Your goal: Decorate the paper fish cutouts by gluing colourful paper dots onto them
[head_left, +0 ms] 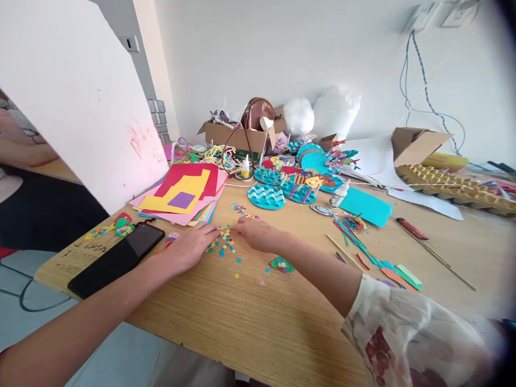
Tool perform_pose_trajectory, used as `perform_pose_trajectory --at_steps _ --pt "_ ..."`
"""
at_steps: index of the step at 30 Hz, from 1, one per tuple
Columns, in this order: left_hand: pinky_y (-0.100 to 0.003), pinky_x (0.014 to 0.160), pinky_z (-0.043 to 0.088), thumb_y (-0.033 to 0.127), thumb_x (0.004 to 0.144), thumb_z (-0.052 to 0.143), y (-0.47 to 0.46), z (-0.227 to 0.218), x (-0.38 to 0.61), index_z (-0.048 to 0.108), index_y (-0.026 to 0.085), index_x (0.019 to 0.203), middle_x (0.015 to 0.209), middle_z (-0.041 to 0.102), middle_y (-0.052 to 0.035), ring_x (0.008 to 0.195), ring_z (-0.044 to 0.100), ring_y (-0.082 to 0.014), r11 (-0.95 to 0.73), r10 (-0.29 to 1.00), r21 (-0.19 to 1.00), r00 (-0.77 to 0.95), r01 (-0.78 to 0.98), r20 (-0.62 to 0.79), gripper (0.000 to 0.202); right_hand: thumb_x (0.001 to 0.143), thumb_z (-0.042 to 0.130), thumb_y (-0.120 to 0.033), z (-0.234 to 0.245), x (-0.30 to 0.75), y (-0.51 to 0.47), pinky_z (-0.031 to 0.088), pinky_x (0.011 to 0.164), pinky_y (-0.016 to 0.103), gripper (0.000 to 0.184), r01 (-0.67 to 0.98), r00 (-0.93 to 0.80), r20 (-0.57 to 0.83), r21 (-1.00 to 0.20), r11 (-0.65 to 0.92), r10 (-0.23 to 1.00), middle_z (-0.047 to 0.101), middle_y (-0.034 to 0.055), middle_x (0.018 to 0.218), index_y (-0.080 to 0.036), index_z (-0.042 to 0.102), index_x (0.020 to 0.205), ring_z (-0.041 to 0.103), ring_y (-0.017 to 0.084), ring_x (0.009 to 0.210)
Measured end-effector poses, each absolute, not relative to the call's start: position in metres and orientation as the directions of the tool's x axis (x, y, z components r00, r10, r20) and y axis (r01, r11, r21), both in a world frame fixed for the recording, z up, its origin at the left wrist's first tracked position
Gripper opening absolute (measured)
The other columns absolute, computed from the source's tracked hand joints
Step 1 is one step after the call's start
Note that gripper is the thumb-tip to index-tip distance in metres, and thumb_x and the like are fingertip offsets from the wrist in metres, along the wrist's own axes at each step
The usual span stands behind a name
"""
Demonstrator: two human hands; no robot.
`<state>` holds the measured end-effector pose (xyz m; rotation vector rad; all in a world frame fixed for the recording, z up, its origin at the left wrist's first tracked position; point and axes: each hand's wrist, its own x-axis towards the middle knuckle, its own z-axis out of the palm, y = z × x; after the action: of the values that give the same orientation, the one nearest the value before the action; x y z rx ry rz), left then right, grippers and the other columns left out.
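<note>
Both hands (189, 248) (258, 234) flank tiny round paper dots (221, 243) on woodgrain table (250, 322).

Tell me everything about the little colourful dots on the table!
The dots are tiny round paper pieces in green, yellow, orange, blue and pink. Most lie flat in a loose heap on the wooden table, between the left hand and the right hand, whose fingertips reach the heap's edges. A few strays lie scattered nearer the camera.
</note>
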<state>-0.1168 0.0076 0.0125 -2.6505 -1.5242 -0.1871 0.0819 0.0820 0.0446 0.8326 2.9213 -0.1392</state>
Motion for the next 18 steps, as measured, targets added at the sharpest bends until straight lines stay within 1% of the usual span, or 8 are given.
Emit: perform_pose_trajectory --at_steps 3,6,9,13,15,18 --pt "-0.034 0.093 0.038 0.002 0.083 0.034 0.007 0.014 -0.111 0.049 0.013 0.117 0.116 0.055 -0.0102 0.108 0.046 -0.0206 -0.507 0.854 -0.003 0.502 0.862 0.137 0.04 0.079 0.039 -0.003 0.045 0.083 0.079 0.039 0.061 0.024 0.046 0.504 -0.858 -0.113 0.008 0.864 0.501 0.056 0.0092 0.1 -0.025 0.052 0.117 0.058 0.019 0.083" --pt "-0.035 0.092 0.039 0.005 0.085 0.035 0.008 0.015 -0.11 0.05 0.014 0.117 0.117 0.055 -0.0096 0.108 0.046 -0.0207 -0.508 0.855 0.002 0.504 0.861 0.12 0.037 0.079 0.039 -0.003 0.044 0.083 0.076 0.039 0.061 0.025 0.049 0.482 -0.869 -0.109 0.036 0.875 0.483 0.054 0.0088 0.101 -0.027 0.05 0.12 0.057 0.02 0.084" --pt "-0.035 0.093 0.039 0.005 0.084 0.036 0.008 0.015 -0.117 0.053 0.015 0.114 0.116 0.056 -0.0085 0.107 0.047 -0.0201 -0.529 0.842 -0.006 0.525 0.849 0.125 0.036 0.079 0.039 -0.004 0.043 0.084 0.075 0.039 0.063 0.026 0.046 0.486 -0.868 -0.1 0.042 0.873 0.487 0.054 0.008 0.099 -0.027 0.051 0.118 0.055 0.02 0.087" --pt "-0.035 0.094 0.039 0.001 0.082 0.034 0.007 0.017 -0.126 0.057 0.012 0.108 0.112 0.058 -0.0094 0.106 0.049 -0.0203 -0.538 0.832 -0.027 0.536 0.843 0.146 0.037 0.079 0.04 -0.004 0.042 0.087 0.076 0.039 0.063 0.026 0.041 0.485 -0.869 -0.091 0.03 0.874 0.486 0.055 0.0084 0.098 -0.022 0.055 0.112 0.055 0.02 0.086" --pt "-0.034 0.093 0.04 0.0 0.082 0.032 0.006 0.018 -0.127 0.057 0.012 0.108 0.111 0.059 -0.0095 0.105 0.05 -0.0196 -0.52 0.84 -0.015 0.515 0.854 0.169 0.038 0.078 0.04 -0.004 0.042 0.088 0.076 0.038 0.063 0.026 0.041 0.473 -0.877 -0.083 0.022 0.881 0.474 0.055 0.0089 0.099 -0.021 0.055 0.112 0.055 0.02 0.087" --pt "-0.034 0.09 0.042 0.001 0.083 0.033 0.005 0.018 -0.126 0.057 0.012 0.109 0.107 0.06 -0.0096 0.101 0.052 -0.0195 -0.514 0.844 0.007 0.505 0.858 0.181 0.037 0.078 0.041 -0.004 0.042 0.087 0.074 0.038 0.063 0.025 0.042 0.46 -0.885 -0.074 0.006 0.888 0.459 0.056 0.0083 0.098 -0.022 0.054 0.113 0.055 0.019 0.088"
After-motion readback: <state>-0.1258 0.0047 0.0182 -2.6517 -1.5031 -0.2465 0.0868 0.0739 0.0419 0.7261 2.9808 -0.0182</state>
